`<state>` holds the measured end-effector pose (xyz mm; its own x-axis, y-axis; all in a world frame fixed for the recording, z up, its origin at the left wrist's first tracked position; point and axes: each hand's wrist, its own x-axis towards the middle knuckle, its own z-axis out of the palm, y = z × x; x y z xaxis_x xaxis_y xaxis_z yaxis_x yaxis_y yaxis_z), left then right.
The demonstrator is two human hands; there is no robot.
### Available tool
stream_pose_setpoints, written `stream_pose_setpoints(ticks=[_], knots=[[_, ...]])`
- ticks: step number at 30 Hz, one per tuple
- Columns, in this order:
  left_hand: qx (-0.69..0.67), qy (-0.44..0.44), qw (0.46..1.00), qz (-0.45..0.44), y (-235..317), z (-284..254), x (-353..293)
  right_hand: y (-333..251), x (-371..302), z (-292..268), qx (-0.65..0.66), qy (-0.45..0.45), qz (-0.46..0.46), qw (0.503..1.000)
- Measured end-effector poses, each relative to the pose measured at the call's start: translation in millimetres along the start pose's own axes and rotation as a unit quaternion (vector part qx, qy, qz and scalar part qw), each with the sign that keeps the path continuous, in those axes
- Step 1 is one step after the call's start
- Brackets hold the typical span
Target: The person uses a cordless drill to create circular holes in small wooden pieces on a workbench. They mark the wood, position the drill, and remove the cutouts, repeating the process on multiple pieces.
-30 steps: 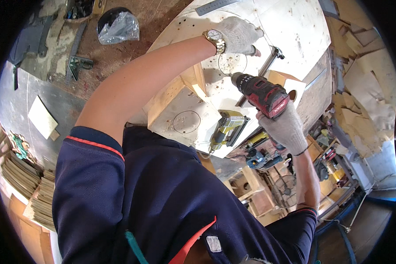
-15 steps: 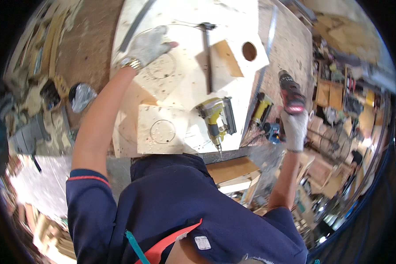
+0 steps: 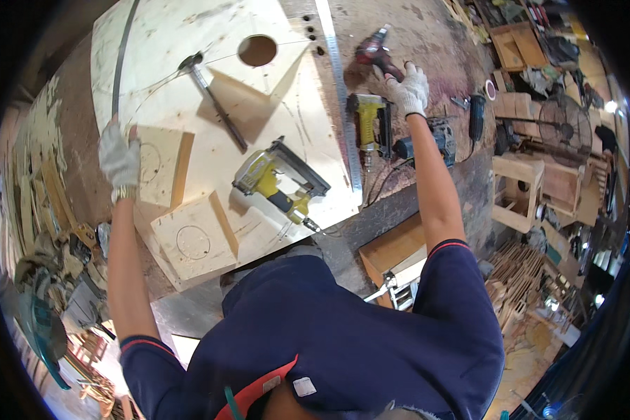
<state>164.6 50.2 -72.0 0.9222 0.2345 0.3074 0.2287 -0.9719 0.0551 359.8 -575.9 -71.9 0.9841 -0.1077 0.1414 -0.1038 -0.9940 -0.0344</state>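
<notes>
My left hand [image 3: 119, 155], in a pale work glove, lies palm down at the left edge of a square wooden piece [image 3: 162, 162] with a drawn circle. Its fingers are apart beside the lower end of a dark metal strip [image 3: 122, 63]. My right hand [image 3: 409, 91], also gloved, is open at the handle end of a red and black cordless drill [image 3: 374, 52] lying on the bench. Between my hands lie a hammer [image 3: 217, 105] and a yellow-green nail gun [image 3: 276, 183] on a pale plywood sheet [image 3: 294, 84]. A second circle-marked piece [image 3: 194, 240] sits nearer me.
A long steel ruler [image 3: 338, 91] runs beside the sheet. Right of it are another yellow nailer [image 3: 371, 126], a blue corded power tool [image 3: 437, 140] and a dark screwdriver-like tool [image 3: 476, 115]. A round hole [image 3: 257, 50] pierces a far wooden panel. An open wooden box [image 3: 392, 252] stands below the bench edge.
The drill has gone from my raised right hand onto the bench, and the fingers have loosened. My left hand has come nearer, to the wooden piece's left edge. The whole view has turned.
</notes>
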Motion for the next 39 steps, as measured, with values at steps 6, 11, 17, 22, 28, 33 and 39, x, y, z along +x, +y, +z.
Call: stream_pose_setpoints(ticks=[6,11,17,22,28,33,39], knots=[[-0.130,0.107,0.960,-0.223,9,-39,-158,185,-65,56,-0.216,0.150,0.037,0.964],[-0.163,0.152,0.884,-0.411,37,-99,-290,239,-136,84,0.220,-0.118,0.483,0.839],[-0.234,0.033,0.790,-0.565,87,-96,-374,293,-121,88,0.646,-0.020,0.421,0.637],[-0.202,0.017,0.795,-0.571,109,-89,-313,287,-151,100,0.912,-0.081,0.227,0.330],[-0.141,0.014,0.848,-0.510,79,-55,-294,234,-123,69,0.775,0.058,0.330,0.536],[-0.117,-0.043,0.891,-0.436,85,-68,-287,131,-191,-53,0.678,0.070,0.308,0.664],[-0.267,-0.040,0.944,-0.188,81,-58,-251,24,-287,-200,0.568,-0.083,0.138,0.807]])
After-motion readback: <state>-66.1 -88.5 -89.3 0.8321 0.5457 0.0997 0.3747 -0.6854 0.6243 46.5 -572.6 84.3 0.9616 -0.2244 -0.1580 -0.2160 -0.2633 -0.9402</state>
